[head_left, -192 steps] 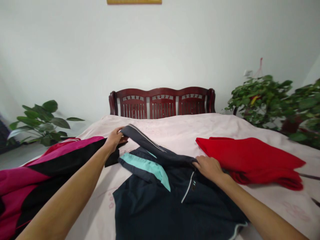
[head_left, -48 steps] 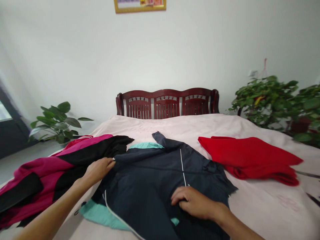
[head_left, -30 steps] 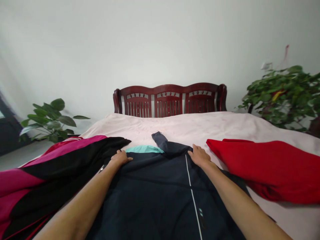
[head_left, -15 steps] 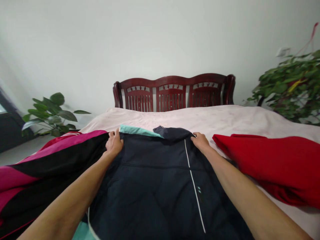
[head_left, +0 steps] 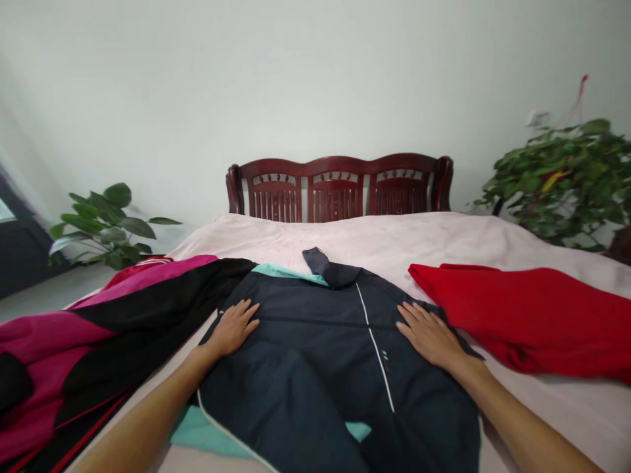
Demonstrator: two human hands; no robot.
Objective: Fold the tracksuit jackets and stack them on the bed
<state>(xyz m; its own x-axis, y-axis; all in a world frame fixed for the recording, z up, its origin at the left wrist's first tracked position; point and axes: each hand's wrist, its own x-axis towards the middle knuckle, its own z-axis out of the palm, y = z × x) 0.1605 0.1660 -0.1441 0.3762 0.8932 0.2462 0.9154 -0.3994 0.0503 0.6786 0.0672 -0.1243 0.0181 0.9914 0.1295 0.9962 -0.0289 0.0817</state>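
Observation:
A dark navy jacket (head_left: pixel 305 387) with white piping and mint-green lining (head_left: pixel 202 433) lies spread on the bed, its narrow collar tab (head_left: pixel 319 264) pointing toward the headboard. My left hand (head_left: pixel 234 327) rests flat on the jacket's left chest, fingers spread, gripping nothing. My right hand (head_left: pixel 426 335) lies flat on the opposite chest, close to the jacket's outer edge and holding nothing. The jacket's lower part runs out of the picture.
A magenta and black jacket (head_left: pixel 73 348) lies on the bed to the left, and a folded red garment (head_left: pixel 527 315) to the right. The pale pink bedcover (head_left: pixel 394 240) reaches a dark red wooden headboard (head_left: pixel 340 189). Potted plants (head_left: pixel 106 226) stand on both sides.
Both hands have let go of the jacket's top edge and now lie flat on its chest, further apart. The jacket looks smoother, and the view has tilted slightly.

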